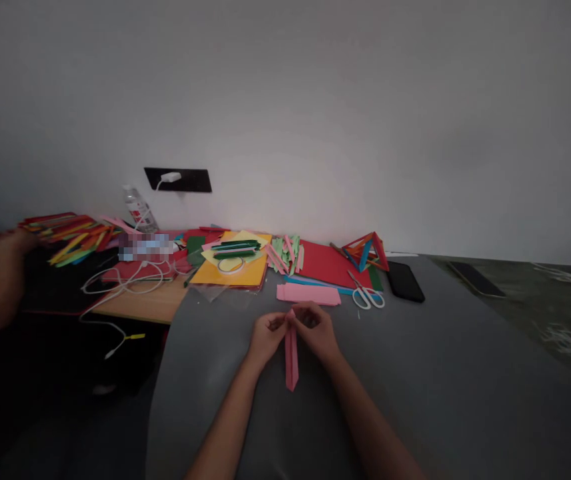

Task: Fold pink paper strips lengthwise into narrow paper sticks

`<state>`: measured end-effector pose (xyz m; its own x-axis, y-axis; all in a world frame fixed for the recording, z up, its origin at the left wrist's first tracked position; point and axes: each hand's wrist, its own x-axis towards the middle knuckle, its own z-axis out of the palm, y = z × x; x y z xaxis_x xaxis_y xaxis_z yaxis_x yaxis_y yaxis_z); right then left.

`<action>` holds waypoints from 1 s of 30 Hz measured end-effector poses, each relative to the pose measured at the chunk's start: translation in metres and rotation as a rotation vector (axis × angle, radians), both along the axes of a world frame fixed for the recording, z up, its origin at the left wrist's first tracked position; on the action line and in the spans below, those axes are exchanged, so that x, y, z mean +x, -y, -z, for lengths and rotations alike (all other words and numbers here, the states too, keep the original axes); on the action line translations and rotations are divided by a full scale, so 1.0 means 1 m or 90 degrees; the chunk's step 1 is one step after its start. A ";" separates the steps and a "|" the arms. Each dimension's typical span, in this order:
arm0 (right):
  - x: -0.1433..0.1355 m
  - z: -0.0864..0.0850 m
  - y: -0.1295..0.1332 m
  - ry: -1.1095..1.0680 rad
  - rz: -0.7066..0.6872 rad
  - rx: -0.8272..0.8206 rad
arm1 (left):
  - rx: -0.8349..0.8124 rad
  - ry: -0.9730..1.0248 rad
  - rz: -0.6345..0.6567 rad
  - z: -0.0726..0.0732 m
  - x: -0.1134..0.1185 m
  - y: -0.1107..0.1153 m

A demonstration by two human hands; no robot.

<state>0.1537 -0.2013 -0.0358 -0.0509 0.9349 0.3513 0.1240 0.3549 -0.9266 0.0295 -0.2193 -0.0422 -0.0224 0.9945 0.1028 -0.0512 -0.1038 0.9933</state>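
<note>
Forearms (372,423) at bottom centre end in left hand (266,337) and right hand (320,331), both pinched closed on the pink strip (292,363), presumably securing its folds

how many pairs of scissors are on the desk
1: the white-handled scissors, between the flat pink rectangular paper and the black rectangular phone, beyond and right of the held, folded pink paper strip. Others may be hidden.
</note>
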 end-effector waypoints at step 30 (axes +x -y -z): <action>0.008 -0.001 -0.003 0.221 -0.038 0.219 | 0.027 -0.058 -0.095 -0.004 0.001 0.002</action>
